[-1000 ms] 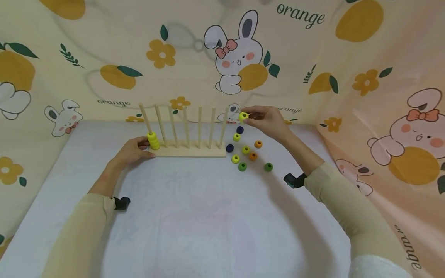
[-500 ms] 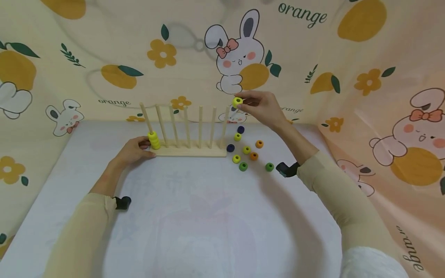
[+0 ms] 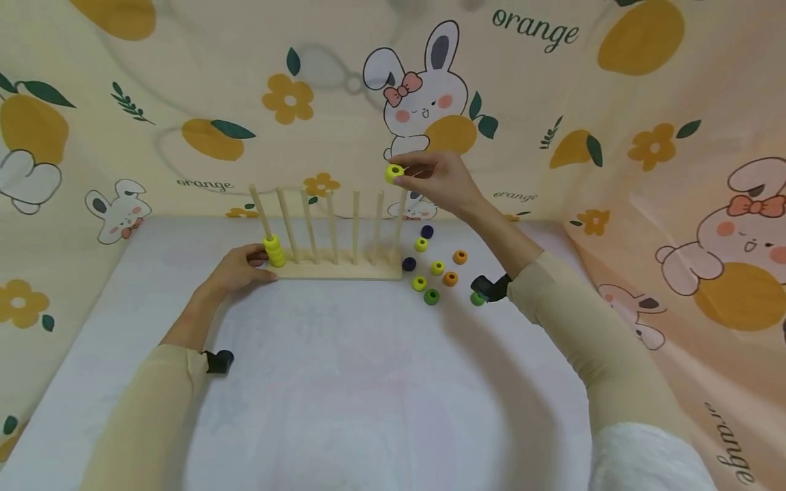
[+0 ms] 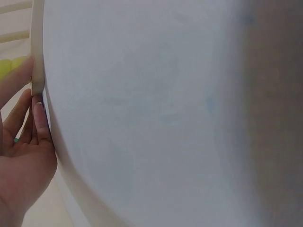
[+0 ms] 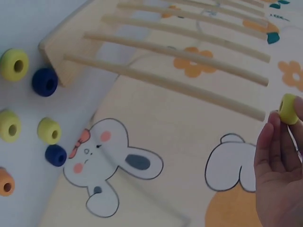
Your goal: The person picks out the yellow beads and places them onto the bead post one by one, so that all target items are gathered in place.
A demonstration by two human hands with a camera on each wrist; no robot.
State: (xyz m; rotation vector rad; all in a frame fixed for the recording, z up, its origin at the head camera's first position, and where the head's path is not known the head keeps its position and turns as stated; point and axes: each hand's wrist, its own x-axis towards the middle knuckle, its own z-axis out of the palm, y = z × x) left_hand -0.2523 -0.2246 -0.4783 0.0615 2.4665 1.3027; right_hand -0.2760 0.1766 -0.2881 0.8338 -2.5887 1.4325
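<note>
In the head view, a wooden peg rack with several upright pegs stands toward the back of the table. Yellow beads are stacked on its leftmost peg. My left hand grips the left end of the rack's base, thumb along the front and fingers at the end and behind. Up above the rack's right end, my right hand pinches a yellow bead between thumb and fingertips. The right wrist view has this bead just past the tip of the nearest peg.
Loose beads lie right of the rack: yellow, dark blue, orange and green. My right wrist's camera partly covers another green bead. A printed cloth hangs behind the white table.
My right hand has lifted the yellow bead and carried it left, from above the loose beads to above the rack's right end. The left hand keeps its hold on the base.
</note>
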